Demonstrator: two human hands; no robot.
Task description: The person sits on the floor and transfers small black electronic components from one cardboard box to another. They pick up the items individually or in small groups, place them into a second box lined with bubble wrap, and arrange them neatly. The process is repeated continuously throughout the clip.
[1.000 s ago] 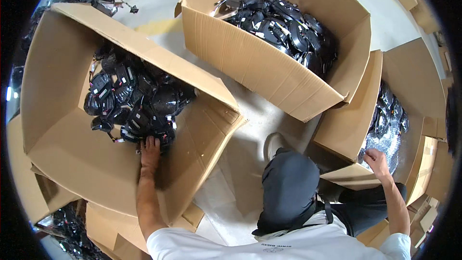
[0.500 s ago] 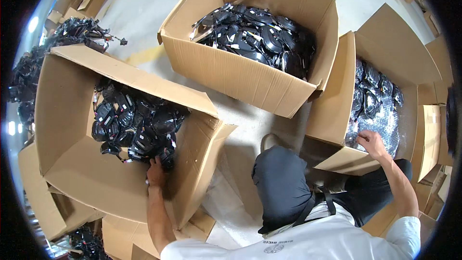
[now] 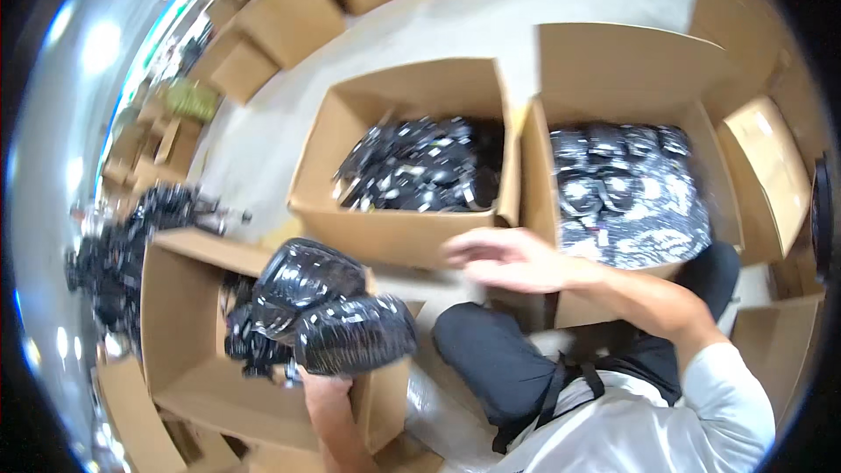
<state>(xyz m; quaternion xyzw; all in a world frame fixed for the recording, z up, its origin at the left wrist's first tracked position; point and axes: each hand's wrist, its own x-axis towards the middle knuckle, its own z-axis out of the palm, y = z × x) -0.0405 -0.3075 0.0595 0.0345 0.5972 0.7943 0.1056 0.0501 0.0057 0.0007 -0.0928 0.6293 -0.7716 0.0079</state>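
Two black wrapped parts point(image 3: 328, 315), bulky and shiny in clear film, sit one against the other over the right-hand portion of the left carton point(image 3: 180, 324). The left hand point(image 3: 326, 381) is clamped on them from below; its fingers are mostly hidden behind the nearer one. Under and beyond them, a pile of dark parts point(image 3: 250, 342) lies inside that carton, away from its near left corner.

The right hand point(image 3: 504, 260) hangs in the air by the near right corner of the middle carton point(image 3: 385, 241), blurred, its thumb and fingers apart. Its forearm passes in view across the near left corner of the right carton point(image 3: 613, 66). Rows of wrapped units point(image 3: 604, 144) fill the far edge and far left corner there, with silvery bubble wrap point(image 3: 648, 223) spread toward the near edge. Loose black components point(image 3: 420, 166) heap inside the middle carton, blurred. One dark-trousered knee point(image 3: 473, 359) stands between the left and right cartons.
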